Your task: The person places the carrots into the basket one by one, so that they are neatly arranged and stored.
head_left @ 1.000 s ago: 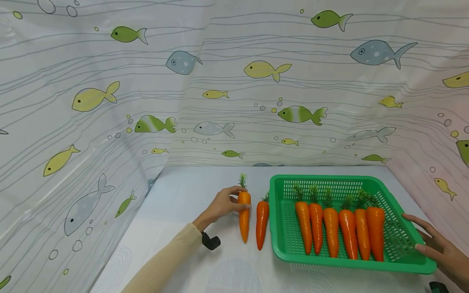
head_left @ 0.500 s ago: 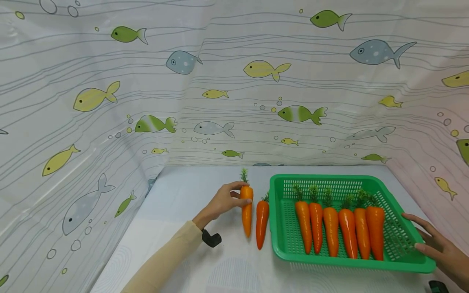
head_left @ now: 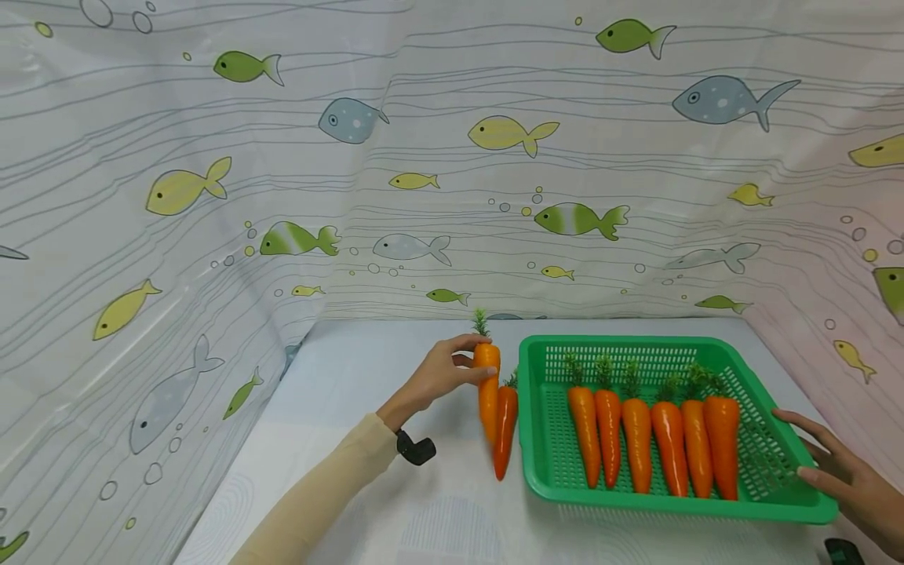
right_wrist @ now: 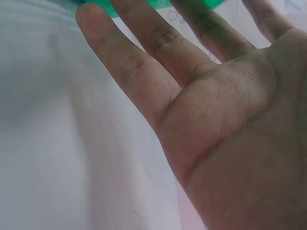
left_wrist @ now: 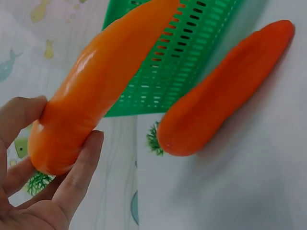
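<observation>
In the head view my left hand pinches an orange carrot near its thick top, its green leafy tuft pointing up. The left wrist view shows the thumb and fingers around the thick end of this held carrot. A redder carrot lies on the table just right of it, partly overlapped in the head view. Beside it stands a green plastic basket with several carrots lying in a row. My right hand rests at the basket's right rim with its fingers extended; its palm fills the right wrist view.
The white table meets a fish-patterned sheet at the back and along both sides. A black wrist strap piece hangs below the left wrist. Another dark piece shows under the right wrist.
My left hand has lifted the pinched carrot and carried it right and slightly farther back, so it overlaps the redder carrot. The right hand and the basket have stayed in place.
</observation>
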The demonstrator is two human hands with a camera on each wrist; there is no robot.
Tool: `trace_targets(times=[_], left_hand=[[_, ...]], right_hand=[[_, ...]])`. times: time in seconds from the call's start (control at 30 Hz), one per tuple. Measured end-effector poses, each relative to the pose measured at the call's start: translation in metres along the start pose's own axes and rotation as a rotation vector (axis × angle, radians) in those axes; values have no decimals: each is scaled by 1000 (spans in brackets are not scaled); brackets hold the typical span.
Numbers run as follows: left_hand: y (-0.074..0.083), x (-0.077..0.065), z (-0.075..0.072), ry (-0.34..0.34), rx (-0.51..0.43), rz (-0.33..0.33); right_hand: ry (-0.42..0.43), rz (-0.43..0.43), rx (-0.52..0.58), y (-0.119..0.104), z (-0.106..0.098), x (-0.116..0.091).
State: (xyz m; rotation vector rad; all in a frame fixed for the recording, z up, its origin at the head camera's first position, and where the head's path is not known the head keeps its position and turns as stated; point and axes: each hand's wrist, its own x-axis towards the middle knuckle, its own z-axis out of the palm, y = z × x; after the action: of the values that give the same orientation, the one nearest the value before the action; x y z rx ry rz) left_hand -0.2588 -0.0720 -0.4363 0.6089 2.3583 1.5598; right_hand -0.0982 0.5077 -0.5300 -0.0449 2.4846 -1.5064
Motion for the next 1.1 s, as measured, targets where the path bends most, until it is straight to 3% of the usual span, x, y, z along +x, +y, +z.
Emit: trace_targets(times=[0.23, 0.5, 0.8, 1.1], left_hand=[[11, 6, 4, -10, -16, 7], [23, 13, 11, -32, -59, 29], [38, 24, 26, -74, -131, 58], [51, 37, 43, -108, -143, 107]], right_hand=[[-5, 17, 17, -1, -2, 1], [-4, -21, 14, 0, -1, -1], [19, -19, -9, -3, 0, -2], [16, 2, -15, -7, -1, 0]])
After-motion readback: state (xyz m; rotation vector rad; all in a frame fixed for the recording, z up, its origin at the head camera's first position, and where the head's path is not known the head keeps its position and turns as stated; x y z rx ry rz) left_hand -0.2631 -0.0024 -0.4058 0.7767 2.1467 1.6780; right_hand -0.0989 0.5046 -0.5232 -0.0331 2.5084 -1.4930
